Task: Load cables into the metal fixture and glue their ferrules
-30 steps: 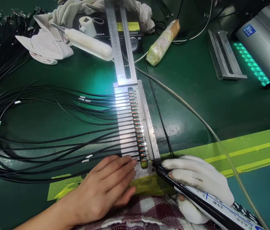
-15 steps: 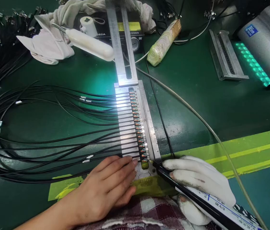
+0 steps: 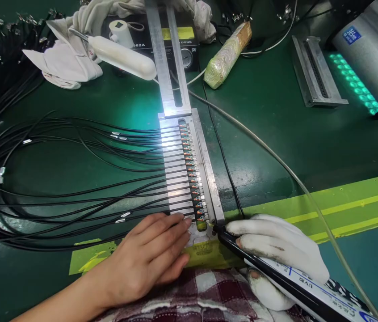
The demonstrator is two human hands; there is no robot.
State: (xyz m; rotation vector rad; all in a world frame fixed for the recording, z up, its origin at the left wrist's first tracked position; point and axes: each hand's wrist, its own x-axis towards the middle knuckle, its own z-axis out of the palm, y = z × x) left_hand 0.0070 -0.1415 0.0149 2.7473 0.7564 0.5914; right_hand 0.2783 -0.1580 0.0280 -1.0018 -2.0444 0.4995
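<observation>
A long metal fixture [image 3: 177, 179] lies before me. Thin black cables [image 3: 135, 182] run into it side by side from the left, ending in small connectors with orange wires [image 3: 194, 174] along its slot. My left hand [image 3: 152, 250], bare, rests with outstretched fingers over the lowest cables, fingertips at the fixture's near end. In a white glove, my right hand [image 3: 279, 250] grips a black UV glue pen [image 3: 259, 259] with a white printed label. Its thin yellowish tip is close to the lowest connector; whether they touch I cannot tell.
A bright-lit metal bar [image 3: 158, 58] extends beyond the fixture. Behind are a white-handled tool [image 3: 122, 58], a white cloth [image 3: 71, 67], a black box [image 3: 189, 47] and a wrapped block [image 3: 229, 56]. At right stand a metal block [image 3: 318, 74] and a UV lamp [image 3: 366, 58]. A clear tube [image 3: 276, 158] crosses the table.
The whole view has shifted slightly, with the table things appearing a little higher. Both hands and the glue pen keep nearly the same place at the fixture's near end.
</observation>
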